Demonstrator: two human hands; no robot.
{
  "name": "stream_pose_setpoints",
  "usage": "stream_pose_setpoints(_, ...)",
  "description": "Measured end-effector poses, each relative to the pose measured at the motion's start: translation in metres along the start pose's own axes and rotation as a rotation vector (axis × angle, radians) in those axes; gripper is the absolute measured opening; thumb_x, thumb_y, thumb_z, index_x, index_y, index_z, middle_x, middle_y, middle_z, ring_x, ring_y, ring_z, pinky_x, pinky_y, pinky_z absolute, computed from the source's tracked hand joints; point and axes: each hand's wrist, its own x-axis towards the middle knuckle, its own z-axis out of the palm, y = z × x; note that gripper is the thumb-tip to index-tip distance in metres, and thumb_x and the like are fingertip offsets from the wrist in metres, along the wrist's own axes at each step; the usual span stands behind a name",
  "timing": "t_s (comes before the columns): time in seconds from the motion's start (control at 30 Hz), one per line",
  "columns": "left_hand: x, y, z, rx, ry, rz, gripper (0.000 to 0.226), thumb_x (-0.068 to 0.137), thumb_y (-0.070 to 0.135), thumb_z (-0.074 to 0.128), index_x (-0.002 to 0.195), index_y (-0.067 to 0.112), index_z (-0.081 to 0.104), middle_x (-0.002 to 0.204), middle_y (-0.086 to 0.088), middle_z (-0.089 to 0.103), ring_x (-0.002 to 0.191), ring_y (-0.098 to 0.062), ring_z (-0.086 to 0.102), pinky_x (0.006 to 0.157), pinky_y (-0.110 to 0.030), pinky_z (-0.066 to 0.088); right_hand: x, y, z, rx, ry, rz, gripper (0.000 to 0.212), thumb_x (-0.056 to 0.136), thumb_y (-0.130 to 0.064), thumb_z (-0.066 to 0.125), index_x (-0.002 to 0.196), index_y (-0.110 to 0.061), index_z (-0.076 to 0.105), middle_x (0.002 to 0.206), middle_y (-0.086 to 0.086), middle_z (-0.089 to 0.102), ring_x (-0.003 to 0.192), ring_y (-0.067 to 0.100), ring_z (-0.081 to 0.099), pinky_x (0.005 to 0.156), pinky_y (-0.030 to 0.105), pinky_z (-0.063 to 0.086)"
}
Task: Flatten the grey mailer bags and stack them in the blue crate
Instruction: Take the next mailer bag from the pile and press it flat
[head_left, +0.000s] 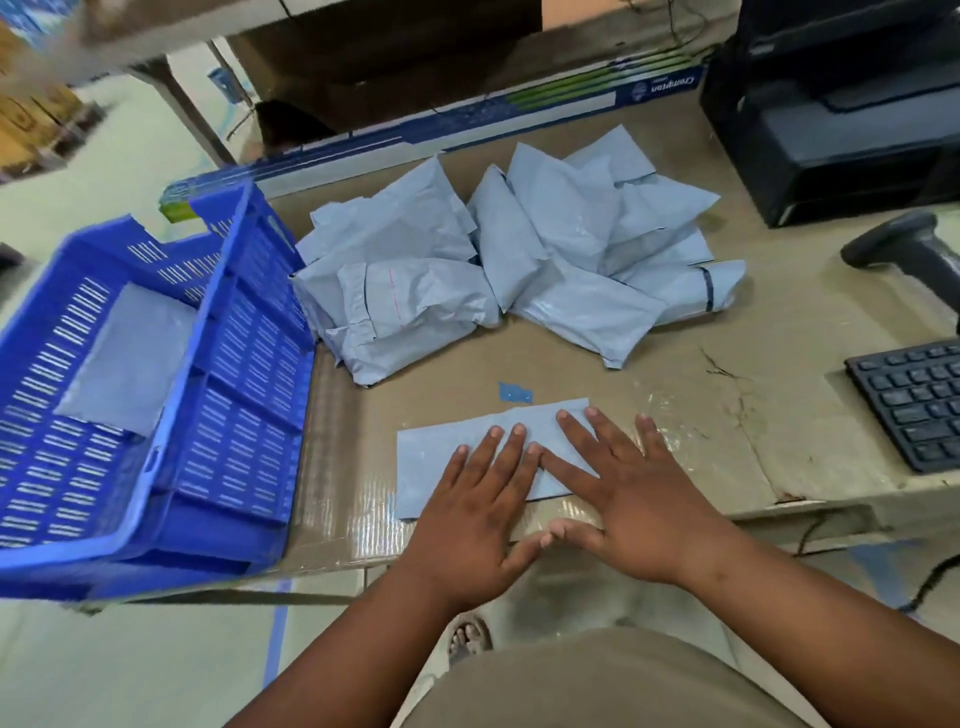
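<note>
Head view, sole view. Item in hand: one grey mailer bag (441, 467), laid flat near the near edge of the cardboard-covered table (675, 322), just right of the blue crate (218, 374). Left hand (472, 509) and right hand (628, 499) are both spread flat on it, fingers straight and pressing, nothing clasped; the thumbs nearly meet at the bag's near edge, the index fingertips nearly touch over its middle. Step judged in hand: flattening. It would be done well if the palms were drawn apart from the middle towards the left and right ends, so that trapped air is driven out, and if even pressure were kept so that no crease is folded in; the right end is hidden under the right hand, and its flatness cannot be told. Long axis: left to right, tilted slightly so that the right end lies farther than the left; which end bears the flap cannot be told. Stock remaining: a heap of crumpled mailer bags (519, 249) at the far middle of the table. Already stowed: one flat bag in the crate (124, 358), on its floor.
</note>
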Motion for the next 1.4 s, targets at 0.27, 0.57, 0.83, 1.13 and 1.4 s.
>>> stream_pose_setpoints(0.27,0.023,-0.018,-0.013,-0.102,0.137,-0.099,0.066,0.108,0.036,0.035,0.166,0.008,0.026,0.176,-0.010,0.014,0.164,-0.024,0.006,0.130,-0.052,0.019,0.034,-0.022,-0.034,0.070,0.210,-0.067,0.060,0.105,-0.040,0.030,0.160,-0.017,0.040,0.172,0.011,0.026,0.159,0.031,0.024,0.129,0.056,0.019)
stream_pose_setpoints(0.57,0.023,-0.048,0.023,-0.077,0.085,-0.096,0.067,0.110,0.046,0.029,0.169,0.016,0.021,0.177,0.000,0.014,0.164,-0.018,0.003,0.130,-0.052,0.017,0.069,-0.038,0.003,0.022,0.089,-0.053,0.065,0.108,-0.056,0.027,0.166,-0.026,0.026,0.174,0.004,0.023,0.161,0.029,0.018,0.126,0.057,0.021)
stream_pose_setpoints(0.83,-0.032,-0.110,0.021,-0.029,-0.003,-0.288,0.077,0.106,0.065,0.005,0.170,0.023,0.006,0.178,0.005,-0.005,0.163,-0.013,-0.006,0.131,-0.052,0.013,0.029,0.010,0.002,-0.015,0.027,0.159,0.092,0.095,-0.084,0.000,0.169,-0.031,-0.002,0.177,-0.002,-0.014,0.162,0.017,-0.016,0.131,0.046,-0.004)
stream_pose_setpoints(1.13,0.007,-0.075,-0.030,-0.197,0.057,-0.084,0.082,0.104,0.068,0.006,0.170,0.019,0.006,0.177,0.002,-0.010,0.161,-0.011,-0.016,0.132,-0.039,-0.006,0.038,-0.004,-0.034,-0.002,0.101,0.256,0.085,0.099,-0.070,0.009,0.168,-0.021,0.015,0.177,0.011,-0.010,0.162,0.026,-0.015,0.132,0.049,-0.001)
stream_pose_setpoints(1.4,0.027,-0.048,0.014,-0.176,0.028,-0.004,0.081,0.107,0.065,0.007,0.170,0.013,0.004,0.178,-0.001,0.000,0.163,-0.013,-0.010,0.131,-0.051,0.004,0.068,-0.059,0.002,0.018,0.075,0.082,0.088,0.096,-0.049,0.047,0.169,-0.012,0.015,0.176,0.013,0.009,0.163,0.028,0.006,0.131,0.041,-0.004)
